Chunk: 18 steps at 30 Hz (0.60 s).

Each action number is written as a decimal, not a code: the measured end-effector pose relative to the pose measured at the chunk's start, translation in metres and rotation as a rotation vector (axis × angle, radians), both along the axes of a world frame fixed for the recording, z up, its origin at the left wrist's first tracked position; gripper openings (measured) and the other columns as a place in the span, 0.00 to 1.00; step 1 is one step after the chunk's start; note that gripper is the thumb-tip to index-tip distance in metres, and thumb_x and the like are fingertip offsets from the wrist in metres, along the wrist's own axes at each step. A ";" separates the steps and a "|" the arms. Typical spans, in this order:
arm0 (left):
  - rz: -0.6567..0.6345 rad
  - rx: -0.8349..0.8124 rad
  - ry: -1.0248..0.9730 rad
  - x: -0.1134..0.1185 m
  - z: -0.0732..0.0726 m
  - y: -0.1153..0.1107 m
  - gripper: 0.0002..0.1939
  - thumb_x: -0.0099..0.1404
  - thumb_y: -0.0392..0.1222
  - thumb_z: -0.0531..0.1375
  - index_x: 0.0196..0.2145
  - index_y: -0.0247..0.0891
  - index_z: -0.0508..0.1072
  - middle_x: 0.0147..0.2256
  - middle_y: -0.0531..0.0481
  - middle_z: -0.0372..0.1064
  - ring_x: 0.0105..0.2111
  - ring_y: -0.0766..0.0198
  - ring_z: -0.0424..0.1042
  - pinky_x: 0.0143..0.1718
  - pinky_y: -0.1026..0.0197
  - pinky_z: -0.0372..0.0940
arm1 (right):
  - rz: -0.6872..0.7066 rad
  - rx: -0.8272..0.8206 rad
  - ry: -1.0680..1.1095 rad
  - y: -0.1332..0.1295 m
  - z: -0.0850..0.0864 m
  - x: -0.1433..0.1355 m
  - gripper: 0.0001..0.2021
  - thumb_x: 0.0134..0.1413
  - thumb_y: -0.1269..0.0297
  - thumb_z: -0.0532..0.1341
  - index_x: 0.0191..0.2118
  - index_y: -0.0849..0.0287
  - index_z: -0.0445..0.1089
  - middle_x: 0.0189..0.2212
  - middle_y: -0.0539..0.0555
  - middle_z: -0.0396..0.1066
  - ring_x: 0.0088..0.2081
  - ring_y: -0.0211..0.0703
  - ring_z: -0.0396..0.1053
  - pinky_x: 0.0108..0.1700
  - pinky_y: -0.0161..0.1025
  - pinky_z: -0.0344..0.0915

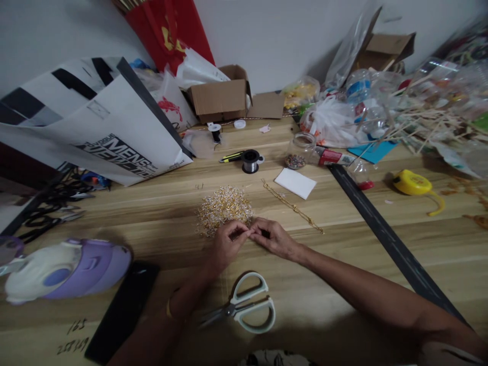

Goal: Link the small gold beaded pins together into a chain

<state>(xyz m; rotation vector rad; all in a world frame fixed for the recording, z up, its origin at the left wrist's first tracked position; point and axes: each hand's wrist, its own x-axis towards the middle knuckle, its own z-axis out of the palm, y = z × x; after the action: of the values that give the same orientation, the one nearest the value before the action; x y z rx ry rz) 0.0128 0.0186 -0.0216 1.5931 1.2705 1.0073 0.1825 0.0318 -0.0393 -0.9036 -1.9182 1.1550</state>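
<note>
Left hand [230,241]: pinched narrow at the fingertips, met the right hand [272,236] just at the near edge of the pile; whether anything tiny sat in the grip, cannot tell.
Right hand: came in from the right with thumb and forefinger pinched together, touched the left fingertips.
Pile of gold and silver pieces [224,206]: lay loosely heaped on the wooden table [183,203], right beyond the hands.
Gold chain [293,206]: stretched slantwise to the right of the pile, apart from both hands.
White card [295,183]: lay flat beyond the chain.
Wire spool [250,161]: rested beyond the pile, beside a yellow-and-black cutter [231,157].
Glass jar [300,151]: stood beyond the card, held small mixed-colour beads at the bottom.
Pale-handled scissors [244,305]: lay between the forearms, pointed blades to the left, untouched.
Bangle [169,308]: circled the left wrist.
Black slab [124,310]: lay left of the left forearm, near a purple-and-white bottle [72,269] on its side.
Yellow tape measure [412,182]: sat at the right, beyond a dark strip [389,236].
Back of the table: held a lettered paper bag [110,127], a cardboard box [219,99] and heaped clear plastic [381,96].
</note>
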 end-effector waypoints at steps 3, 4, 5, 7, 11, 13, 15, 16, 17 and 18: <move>0.001 -0.010 0.006 -0.001 0.000 0.000 0.04 0.54 0.36 0.60 0.24 0.35 0.70 0.23 0.52 0.68 0.26 0.67 0.67 0.28 0.67 0.62 | -0.001 -0.005 -0.009 0.000 0.001 0.000 0.11 0.57 0.59 0.57 0.32 0.62 0.69 0.24 0.49 0.60 0.26 0.36 0.58 0.28 0.33 0.54; 0.007 -0.018 0.001 -0.001 0.000 0.000 0.04 0.54 0.37 0.60 0.24 0.35 0.69 0.23 0.52 0.68 0.26 0.67 0.68 0.29 0.67 0.62 | -0.003 -0.005 -0.010 0.000 0.001 0.000 0.11 0.57 0.59 0.57 0.32 0.62 0.69 0.24 0.49 0.60 0.26 0.36 0.58 0.28 0.33 0.54; 0.012 -0.027 -0.006 0.000 0.000 0.000 0.04 0.54 0.37 0.60 0.24 0.35 0.69 0.23 0.52 0.68 0.26 0.67 0.68 0.29 0.67 0.63 | -0.004 -0.003 -0.012 0.000 0.001 0.001 0.11 0.57 0.59 0.57 0.32 0.62 0.69 0.24 0.49 0.60 0.26 0.36 0.58 0.28 0.33 0.54; 0.024 -0.035 -0.025 0.001 -0.001 0.000 0.04 0.54 0.38 0.61 0.25 0.35 0.70 0.23 0.52 0.69 0.26 0.67 0.68 0.29 0.67 0.63 | -0.002 0.006 -0.019 0.000 0.001 0.001 0.11 0.58 0.59 0.57 0.32 0.62 0.69 0.24 0.49 0.60 0.27 0.36 0.58 0.29 0.33 0.54; 0.014 0.003 0.011 0.001 -0.001 -0.001 0.04 0.53 0.37 0.62 0.24 0.36 0.70 0.24 0.52 0.69 0.26 0.67 0.68 0.29 0.67 0.62 | 0.002 0.027 -0.029 0.000 -0.002 0.001 0.11 0.58 0.59 0.57 0.31 0.61 0.68 0.24 0.49 0.59 0.26 0.36 0.57 0.29 0.33 0.54; 0.010 0.039 0.065 0.001 -0.001 -0.001 0.04 0.54 0.36 0.61 0.23 0.36 0.70 0.24 0.52 0.69 0.26 0.67 0.67 0.29 0.67 0.62 | 0.005 0.038 -0.032 0.000 -0.004 0.001 0.11 0.58 0.60 0.57 0.31 0.62 0.68 0.24 0.49 0.59 0.27 0.36 0.57 0.29 0.33 0.54; 0.003 0.066 0.106 0.000 0.000 -0.001 0.04 0.55 0.36 0.61 0.23 0.36 0.70 0.23 0.52 0.68 0.26 0.67 0.67 0.29 0.67 0.61 | 0.008 0.048 -0.034 0.000 -0.005 0.001 0.10 0.58 0.60 0.57 0.31 0.62 0.68 0.24 0.49 0.59 0.27 0.36 0.58 0.29 0.33 0.54; -0.003 0.075 0.120 -0.001 0.000 -0.001 0.05 0.55 0.36 0.61 0.23 0.36 0.70 0.23 0.52 0.68 0.26 0.67 0.67 0.29 0.67 0.61 | 0.010 0.050 -0.034 0.000 -0.006 0.001 0.10 0.58 0.60 0.57 0.31 0.62 0.69 0.24 0.49 0.59 0.27 0.36 0.58 0.29 0.33 0.54; -0.009 0.081 0.131 -0.001 0.001 -0.001 0.05 0.55 0.37 0.60 0.23 0.36 0.70 0.23 0.52 0.68 0.26 0.67 0.67 0.29 0.66 0.61 | 0.009 0.050 -0.035 0.000 -0.006 0.001 0.10 0.58 0.60 0.57 0.32 0.62 0.69 0.24 0.49 0.59 0.27 0.36 0.58 0.29 0.33 0.54; -0.016 0.084 0.139 -0.001 0.002 -0.001 0.05 0.56 0.37 0.60 0.24 0.36 0.70 0.23 0.52 0.68 0.26 0.67 0.67 0.29 0.66 0.61 | 0.007 0.051 -0.036 0.001 -0.006 0.001 0.10 0.57 0.61 0.57 0.32 0.62 0.69 0.24 0.49 0.59 0.27 0.36 0.58 0.29 0.33 0.54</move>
<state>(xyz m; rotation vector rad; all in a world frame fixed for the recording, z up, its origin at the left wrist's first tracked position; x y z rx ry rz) 0.0118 0.0174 -0.0196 1.7615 1.3207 0.9648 0.1833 0.0323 -0.0456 -0.8974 -1.9721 1.0958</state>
